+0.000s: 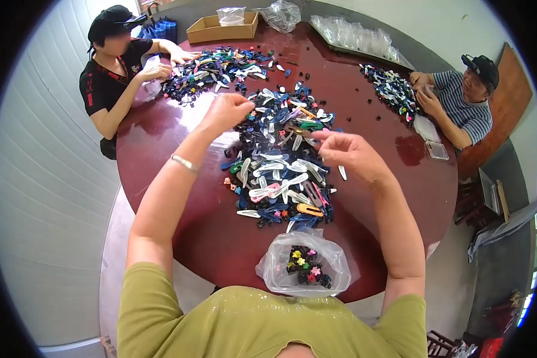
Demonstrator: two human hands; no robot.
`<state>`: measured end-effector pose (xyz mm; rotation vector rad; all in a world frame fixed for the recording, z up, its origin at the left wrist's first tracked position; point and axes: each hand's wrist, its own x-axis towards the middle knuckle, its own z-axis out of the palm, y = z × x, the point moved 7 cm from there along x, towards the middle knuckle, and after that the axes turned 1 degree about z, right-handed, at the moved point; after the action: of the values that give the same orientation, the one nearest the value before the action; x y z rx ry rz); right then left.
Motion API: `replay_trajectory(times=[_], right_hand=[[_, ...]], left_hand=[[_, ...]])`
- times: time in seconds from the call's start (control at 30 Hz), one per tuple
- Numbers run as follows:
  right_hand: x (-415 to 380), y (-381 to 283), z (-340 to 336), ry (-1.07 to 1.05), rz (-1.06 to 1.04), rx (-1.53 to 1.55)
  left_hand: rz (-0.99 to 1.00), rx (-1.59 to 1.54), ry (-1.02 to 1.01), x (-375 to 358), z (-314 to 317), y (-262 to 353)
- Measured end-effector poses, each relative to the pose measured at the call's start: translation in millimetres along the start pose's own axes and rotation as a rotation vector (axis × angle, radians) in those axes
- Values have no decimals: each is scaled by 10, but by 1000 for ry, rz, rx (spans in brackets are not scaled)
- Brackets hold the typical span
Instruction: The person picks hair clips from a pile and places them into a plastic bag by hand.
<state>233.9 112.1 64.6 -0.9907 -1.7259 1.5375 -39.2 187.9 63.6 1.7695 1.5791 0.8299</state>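
A large pile of hair clips [280, 173] runs down the middle of the table, mixing white, navy, pink and orange snap clips with small black claw clips. At its upper left edge is my left hand [228, 112], fingertips pinched together; whatever they hold is too small to make out. My right hand [352, 154] hovers by the pile's right side with curled fingers, the tips close to a brownish snap clip; I cannot see what is between them. Close to my body, an open clear plastic bag [268, 259] contains small black clips with coloured flowers [305, 262].
Two people sit across the round dark red table [215, 244], handling a left pile of clips [215, 68] and a right pile [391, 89]. A cardboard box [206, 31], a tray of clear bags [358, 37] and a clear plastic case [437, 150] lie near the edges.
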Motion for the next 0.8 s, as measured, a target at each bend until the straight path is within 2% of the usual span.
replay_trajectory(times=[0.07, 0.1, 0.17, 0.23, 0.33, 0.43, 0.47, 0.57, 0.63, 0.7, 0.73, 0.8], right_hand=[[151, 71, -279, 86, -59, 34], [236, 91, -415, 164, -86, 111], [558, 273, -701, 273, -44, 298], [914, 474, -951, 381, 31, 443], [1313, 580, -997, 452, 194, 261], [1699, 628, -861, 269, 285, 111], [1744, 651, -856, 315, 306, 42], [1766, 533, -682, 168, 389, -50], [1797, 518, -539, 81, 354, 22], [1857, 552, -448, -11, 332, 72], [1872, 559, -372, -112, 295, 190], [1909, 602, -318, -92, 246, 256]], left_hand=[[39, 208, 122, 318, -40, -298], [132, 340, 367, 379, -60, -418], [-2, 114, 287, 774, 86, -920], [-22, 45, 228, 762, 166, -772], [-84, 112, 167, 746, 264, -503], [-66, 260, -34, 983, 425, -485], [-55, 330, -113, 1041, 502, -506], [-1, 319, -133, 940, 552, -179], [27, 380, -174, 892, 589, -7], [-59, 195, -135, 902, 623, -22], [-126, 67, -105, 902, 628, -37], [-129, -6, -149, 924, 638, -74]])
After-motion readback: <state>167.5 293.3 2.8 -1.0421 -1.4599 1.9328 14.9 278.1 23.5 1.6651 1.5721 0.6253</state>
